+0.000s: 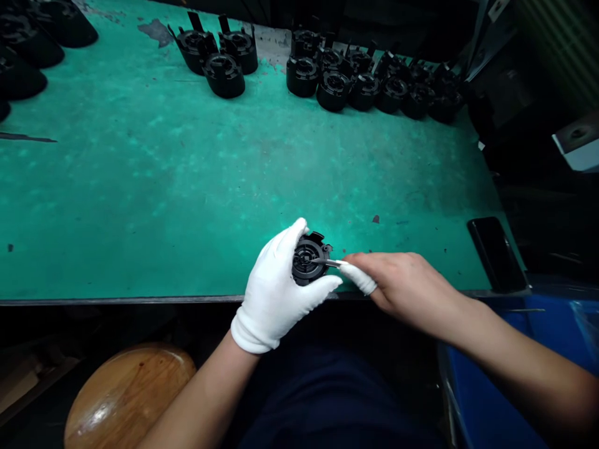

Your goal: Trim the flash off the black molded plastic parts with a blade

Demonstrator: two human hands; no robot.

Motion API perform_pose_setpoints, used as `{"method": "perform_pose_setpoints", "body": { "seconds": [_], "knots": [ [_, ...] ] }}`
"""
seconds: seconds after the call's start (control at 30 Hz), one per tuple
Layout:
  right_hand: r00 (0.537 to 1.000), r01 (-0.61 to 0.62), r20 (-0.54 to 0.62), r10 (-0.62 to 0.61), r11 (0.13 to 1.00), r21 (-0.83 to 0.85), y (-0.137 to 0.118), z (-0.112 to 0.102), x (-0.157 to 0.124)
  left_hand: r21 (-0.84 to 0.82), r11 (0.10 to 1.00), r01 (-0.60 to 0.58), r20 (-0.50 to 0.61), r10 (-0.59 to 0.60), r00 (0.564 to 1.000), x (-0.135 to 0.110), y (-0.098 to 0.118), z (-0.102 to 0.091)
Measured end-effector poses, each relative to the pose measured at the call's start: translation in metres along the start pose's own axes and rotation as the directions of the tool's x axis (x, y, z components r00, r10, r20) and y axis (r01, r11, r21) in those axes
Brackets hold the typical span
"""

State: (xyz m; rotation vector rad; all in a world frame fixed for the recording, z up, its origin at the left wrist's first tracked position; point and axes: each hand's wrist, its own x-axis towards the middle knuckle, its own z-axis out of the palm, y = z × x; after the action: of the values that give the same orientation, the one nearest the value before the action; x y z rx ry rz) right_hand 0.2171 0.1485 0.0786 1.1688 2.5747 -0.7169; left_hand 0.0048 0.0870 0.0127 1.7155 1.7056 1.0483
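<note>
My left hand [278, 284], in a white glove, is closed around a round black plastic part [306, 257] just above the front edge of the green table. The part's ringed face with spokes is turned up toward me, and a tab stands out on its far side. My right hand [397, 277] is bare except for a white covering on the thumb. It pinches a slim metal blade tool [327, 262] whose dark tip reaches the middle of the part's face. The tool's handle is hidden inside my right hand.
Several black cylindrical housings [334, 87] line the back right of the green table [187, 187]; 3 more [224, 75] stand at back centre. Larger black pieces [28, 43] sit far left. A phone [496, 252] lies at the right edge, above a blue bin [556, 330]. A wooden stool [131, 399] is below left.
</note>
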Motion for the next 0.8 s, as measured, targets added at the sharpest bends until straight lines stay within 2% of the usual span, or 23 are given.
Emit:
{"method": "perform_pose_setpoints", "body": {
  "seconds": [0.13,0.27,0.33,0.43,0.5,0.53,0.6,0.67,0.73,0.8],
  "knots": [
    [0.999,-0.004,0.051,0.002,1.000,0.027,-0.012,0.008,0.003,0.015,1.000,-0.008,0.011,0.008,1.000,-0.002,0.000,0.000],
    [0.997,0.029,0.075,-0.037,0.994,0.104,-0.010,0.004,0.003,0.024,0.999,-0.022,0.006,0.022,1.000,-0.002,-0.001,-0.001],
    [0.999,0.049,-0.014,-0.046,0.962,0.270,-0.010,0.007,0.001,0.031,1.000,-0.004,-0.019,0.005,1.000,-0.002,0.000,0.000],
    [0.980,0.090,-0.195,0.028,0.814,0.574,-0.018,0.023,0.005,0.014,0.995,0.094,-0.110,-0.092,0.990,-0.011,0.011,0.005],
    [0.957,0.119,-0.275,0.097,0.730,0.673,-0.025,0.032,0.015,-0.007,0.984,0.175,-0.150,-0.174,0.973,-0.026,0.023,0.010],
    [0.945,0.129,-0.304,0.123,0.715,0.688,-0.027,0.035,0.022,-0.006,0.980,0.200,-0.143,-0.199,0.970,-0.036,0.030,0.012],
    [0.924,0.147,-0.357,0.138,0.733,0.664,-0.025,0.032,0.033,0.009,0.976,0.215,-0.089,-0.214,0.973,-0.055,0.042,0.015],
    [0.918,0.178,-0.388,0.084,0.787,0.591,-0.014,0.022,0.038,0.005,0.975,0.221,-0.038,-0.221,0.975,-0.068,0.049,0.013],
    [0.926,0.198,-0.378,-0.006,0.859,0.471,0.000,0.011,0.032,-0.022,0.972,0.233,-0.041,-0.234,0.971,-0.067,0.047,0.008],
    [0.948,0.173,-0.312,-0.066,0.928,0.329,0.012,0.004,0.020,-0.030,0.975,0.220,-0.066,-0.222,0.973,-0.053,0.038,0.003]
  ]
}}
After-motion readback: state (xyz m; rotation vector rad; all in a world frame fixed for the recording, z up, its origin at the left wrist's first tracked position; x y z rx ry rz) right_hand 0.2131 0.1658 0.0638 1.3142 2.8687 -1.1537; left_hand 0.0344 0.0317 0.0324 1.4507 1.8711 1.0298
